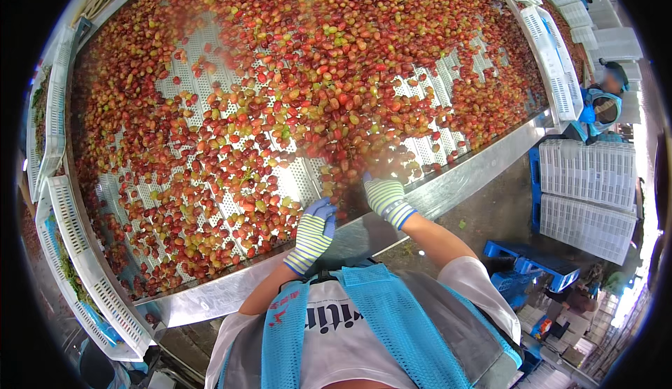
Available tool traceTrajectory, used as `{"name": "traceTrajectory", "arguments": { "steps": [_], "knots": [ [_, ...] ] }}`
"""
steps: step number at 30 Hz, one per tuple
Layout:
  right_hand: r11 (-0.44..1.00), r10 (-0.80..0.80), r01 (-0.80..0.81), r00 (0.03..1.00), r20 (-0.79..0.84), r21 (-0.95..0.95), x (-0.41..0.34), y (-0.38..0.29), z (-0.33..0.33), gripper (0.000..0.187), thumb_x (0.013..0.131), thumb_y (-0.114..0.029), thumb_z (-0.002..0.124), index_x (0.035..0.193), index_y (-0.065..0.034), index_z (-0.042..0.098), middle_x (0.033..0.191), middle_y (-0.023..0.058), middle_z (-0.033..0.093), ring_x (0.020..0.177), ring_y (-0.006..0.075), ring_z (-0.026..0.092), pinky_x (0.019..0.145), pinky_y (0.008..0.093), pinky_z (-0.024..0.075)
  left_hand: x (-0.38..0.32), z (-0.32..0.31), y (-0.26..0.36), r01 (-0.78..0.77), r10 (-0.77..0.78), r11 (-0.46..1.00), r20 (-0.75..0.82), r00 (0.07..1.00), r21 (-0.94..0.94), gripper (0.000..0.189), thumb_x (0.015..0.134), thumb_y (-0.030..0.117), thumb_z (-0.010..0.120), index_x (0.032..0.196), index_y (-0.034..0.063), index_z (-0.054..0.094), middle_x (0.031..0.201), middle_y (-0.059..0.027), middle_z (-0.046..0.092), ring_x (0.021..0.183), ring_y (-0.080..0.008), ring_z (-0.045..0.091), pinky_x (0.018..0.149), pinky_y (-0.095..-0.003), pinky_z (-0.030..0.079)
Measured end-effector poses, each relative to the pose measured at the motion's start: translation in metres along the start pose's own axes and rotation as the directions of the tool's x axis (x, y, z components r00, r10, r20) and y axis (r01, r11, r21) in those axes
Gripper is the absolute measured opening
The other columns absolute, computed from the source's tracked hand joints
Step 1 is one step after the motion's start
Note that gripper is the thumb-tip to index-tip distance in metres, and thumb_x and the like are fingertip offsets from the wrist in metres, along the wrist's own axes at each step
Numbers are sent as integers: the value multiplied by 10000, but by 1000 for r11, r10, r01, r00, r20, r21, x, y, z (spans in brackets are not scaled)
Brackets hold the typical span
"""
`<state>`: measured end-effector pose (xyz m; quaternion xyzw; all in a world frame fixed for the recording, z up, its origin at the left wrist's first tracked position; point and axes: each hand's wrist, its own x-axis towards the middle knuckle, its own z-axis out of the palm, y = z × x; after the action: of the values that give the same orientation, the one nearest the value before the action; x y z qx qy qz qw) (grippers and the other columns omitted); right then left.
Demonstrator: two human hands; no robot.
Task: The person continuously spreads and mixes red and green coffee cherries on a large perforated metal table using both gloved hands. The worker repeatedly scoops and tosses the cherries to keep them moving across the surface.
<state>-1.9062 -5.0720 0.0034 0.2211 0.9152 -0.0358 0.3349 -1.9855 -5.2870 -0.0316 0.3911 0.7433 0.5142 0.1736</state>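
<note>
Loose red and yellow-green grapes [346,111] lie thickly across a perforated, slatted metal surface [294,181], whose bare slats show in patches. My left hand [313,234], in a striped knit glove with blue-coated fingers, is over the near metal rim, its fingers bent and apart beside the grapes. Nothing shows in it. To its right, my right hand [387,200] wears a matching glove and reaches in at a dense heap of grapes. Its fingertips are partly hidden by the blurred grapes, so what they hold is unclear.
A smooth metal rim [210,300] runs along the near side. White slotted crates [97,263] line the left edge, some with green stems inside; another crate [551,63] stands at the right. Stacked white crates [588,174], a blue pallet [530,263] and a person [601,105] are farther right.
</note>
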Motion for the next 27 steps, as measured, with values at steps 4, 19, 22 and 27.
{"name": "traceTrajectory", "arguments": {
  "steps": [4, 19, 22, 27],
  "knots": [
    [974, 97, -94, 995, -3, 206, 5, 12, 7, 336, 954, -209, 485, 1216, -11, 556, 909, 220, 704, 814, 363, 699, 673, 504, 539, -8, 4, 2, 56, -53, 995, 40, 998, -78, 250, 827, 24, 622, 1075, 57, 631, 1194, -186, 604, 1077, -375, 600, 925, -432, 501],
    [-464, -419, -479, 860, 292, 745, 11, -146, -13, 223, 945, -365, 576, 842, -168, 592, 588, -28, 509, 427, 85, 439, 371, 242, 317, -2, -31, -15, 197, -206, 978, -542, 815, -76, 137, 969, 102, 553, 1075, 31, 602, 888, -77, 614, 771, -172, 606, 750, -301, 521],
    [-493, -381, -429, 889, 255, 757, 15, -175, -7, 234, 963, -357, 550, 881, -147, 613, 595, -40, 501, 437, 80, 442, 386, 237, 354, -12, -58, -14, 302, -552, 787, -396, 734, -538, 155, 940, 96, 605, 1086, 51, 585, 959, -74, 627, 851, -148, 593, 788, -293, 505],
    [-475, -750, -764, 611, 253, 437, 33, -186, -10, 242, 950, -317, 526, 910, -86, 586, 495, -36, 365, 358, 126, 342, 365, 266, 320, -25, -109, -35, 184, -373, 759, -185, 909, -625, 202, 906, 66, 647, 1091, 64, 565, 984, -42, 610, 878, -110, 572, 800, -264, 491]
  ]
}}
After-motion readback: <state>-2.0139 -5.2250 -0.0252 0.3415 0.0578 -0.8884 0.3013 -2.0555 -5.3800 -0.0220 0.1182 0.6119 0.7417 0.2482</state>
